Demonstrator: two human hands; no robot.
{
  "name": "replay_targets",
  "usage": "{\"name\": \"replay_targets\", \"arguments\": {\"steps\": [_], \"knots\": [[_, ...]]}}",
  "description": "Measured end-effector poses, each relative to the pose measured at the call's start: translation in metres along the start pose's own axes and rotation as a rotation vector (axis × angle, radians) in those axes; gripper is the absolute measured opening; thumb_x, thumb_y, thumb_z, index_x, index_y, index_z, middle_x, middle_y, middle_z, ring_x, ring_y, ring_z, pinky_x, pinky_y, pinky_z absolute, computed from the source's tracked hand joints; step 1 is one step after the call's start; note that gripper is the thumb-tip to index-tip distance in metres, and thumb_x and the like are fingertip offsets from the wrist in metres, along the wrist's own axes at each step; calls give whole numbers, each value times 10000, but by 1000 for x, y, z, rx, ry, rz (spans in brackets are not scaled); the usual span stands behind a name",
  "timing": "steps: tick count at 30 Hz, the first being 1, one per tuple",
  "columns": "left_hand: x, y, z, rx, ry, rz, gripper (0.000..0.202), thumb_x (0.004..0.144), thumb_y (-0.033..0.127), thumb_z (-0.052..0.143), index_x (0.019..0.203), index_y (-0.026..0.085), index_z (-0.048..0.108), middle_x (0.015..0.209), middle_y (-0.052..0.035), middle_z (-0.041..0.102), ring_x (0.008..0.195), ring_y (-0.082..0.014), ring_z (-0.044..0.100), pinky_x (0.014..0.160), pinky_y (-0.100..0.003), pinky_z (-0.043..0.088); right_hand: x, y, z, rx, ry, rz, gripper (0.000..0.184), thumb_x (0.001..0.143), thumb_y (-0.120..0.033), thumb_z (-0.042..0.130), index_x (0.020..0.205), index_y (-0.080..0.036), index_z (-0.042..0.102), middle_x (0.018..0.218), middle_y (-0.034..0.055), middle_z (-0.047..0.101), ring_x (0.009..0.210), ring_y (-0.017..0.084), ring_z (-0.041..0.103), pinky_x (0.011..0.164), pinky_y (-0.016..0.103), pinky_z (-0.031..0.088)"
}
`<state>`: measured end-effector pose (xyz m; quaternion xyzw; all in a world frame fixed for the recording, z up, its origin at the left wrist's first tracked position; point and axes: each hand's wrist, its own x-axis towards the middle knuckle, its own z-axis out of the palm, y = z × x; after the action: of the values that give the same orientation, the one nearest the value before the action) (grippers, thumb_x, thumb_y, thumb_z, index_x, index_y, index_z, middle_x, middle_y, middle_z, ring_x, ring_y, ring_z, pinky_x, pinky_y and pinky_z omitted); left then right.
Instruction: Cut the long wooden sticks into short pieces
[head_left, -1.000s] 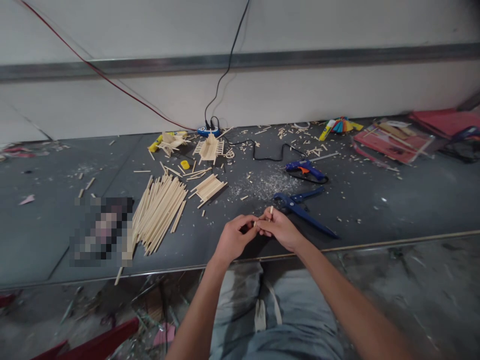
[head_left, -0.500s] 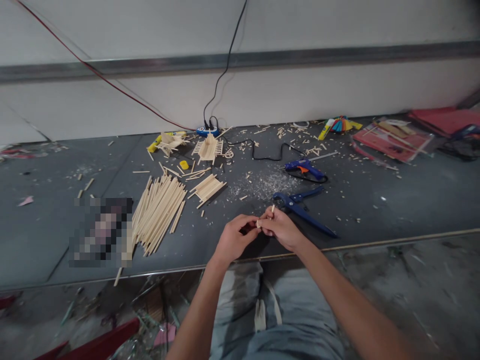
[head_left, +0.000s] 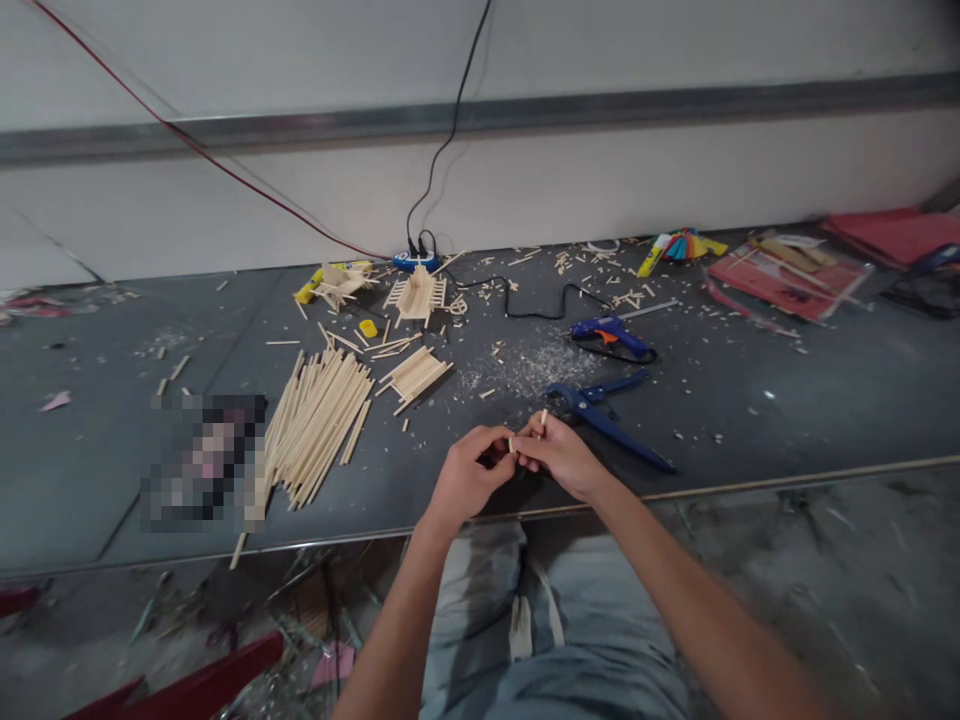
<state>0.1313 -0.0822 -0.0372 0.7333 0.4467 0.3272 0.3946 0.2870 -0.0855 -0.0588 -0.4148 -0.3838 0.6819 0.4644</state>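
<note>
My left hand and my right hand meet above the table's front edge, fingers pinched together. Between their fingertips is a short piece of wooden stick, mostly covered. A second short stick piece pokes up from my right hand's curled fingers. Just beyond that hand lies a blue pipe cutter with its handles spread. Further left sits a small flat panel of glued sticks, next to a big pile of wooden sticks.
A blue glue gun rests behind the cutter, its cord running to a blue power strip. Small stick models stand near the wall. Offcuts litter the dark table. Red sheets lie at the right.
The short stick piece between my fingertips has shifted slightly left and tilted more upright. Both hands otherwise stay almost in place.
</note>
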Motion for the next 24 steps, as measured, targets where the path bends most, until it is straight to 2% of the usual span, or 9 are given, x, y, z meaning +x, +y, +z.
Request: {"name": "replay_targets", "arguments": {"steps": [7,24], "knots": [[-1,-5,1,-47,25,-15,212,755,176,538,947,198,624,760,4,553,688,-94,524,615,-188,396,-2,0,-1,36,-5,-6,392,651,-312,698,693,-217,320,630,-47,560,511,89,479,462,217,319],[-1,-6,0,-56,-11,-25,226,760,184,546,966,211,633,761,6,566,684,-92,532,621,-186,404,-4,4,-1,56,24,-87,396,670,-315,692,687,-223,307,655,-44,555,540,105,501,469,228,325]]}}
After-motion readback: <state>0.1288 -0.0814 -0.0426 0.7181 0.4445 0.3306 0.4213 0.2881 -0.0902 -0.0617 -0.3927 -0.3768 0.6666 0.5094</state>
